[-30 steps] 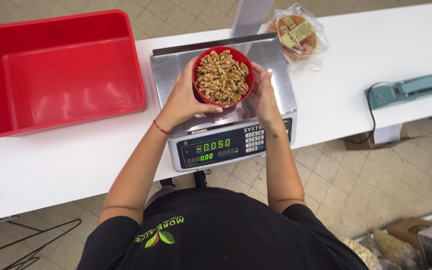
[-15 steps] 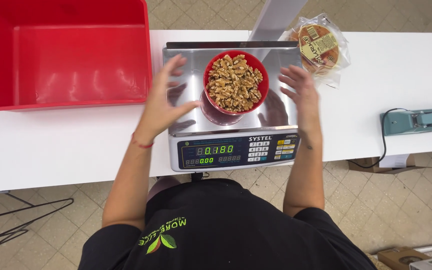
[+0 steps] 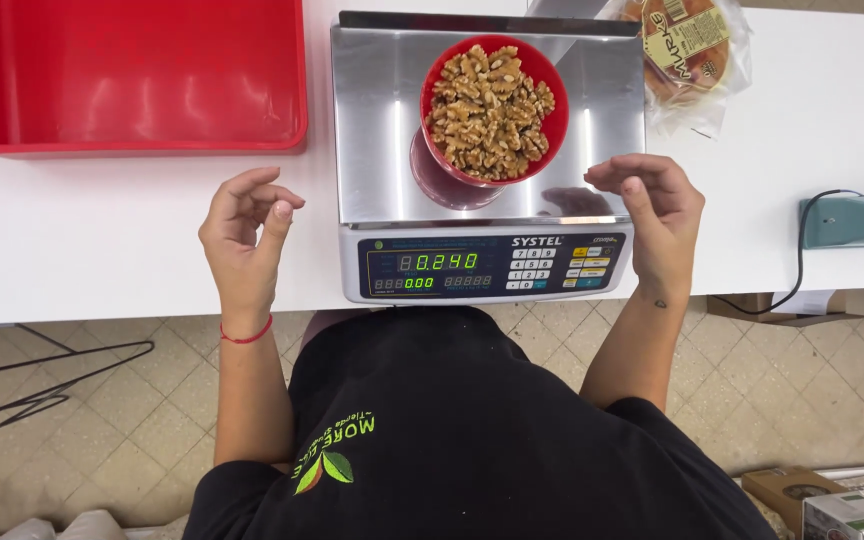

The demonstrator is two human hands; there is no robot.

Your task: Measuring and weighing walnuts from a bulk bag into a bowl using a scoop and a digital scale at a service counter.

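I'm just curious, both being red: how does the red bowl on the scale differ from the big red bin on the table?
The red bowl is round and small; the red bin is rectangular and much larger. The bowl is heaped with walnuts; the part of the bin in view shows nothing inside. The bowl stands on the scale; the bin sits on the white table. Both are glossy red.

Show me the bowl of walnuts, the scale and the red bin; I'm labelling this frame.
bowl of walnuts (image 3: 490, 112), head view, nut heap
scale (image 3: 377, 130), head view, bare steel platter
red bin (image 3: 152, 140), head view, front rim

Shop counter: retail price-computing scale with keypad, red bowl of walnuts on its pan, wrapped goods, red bin.
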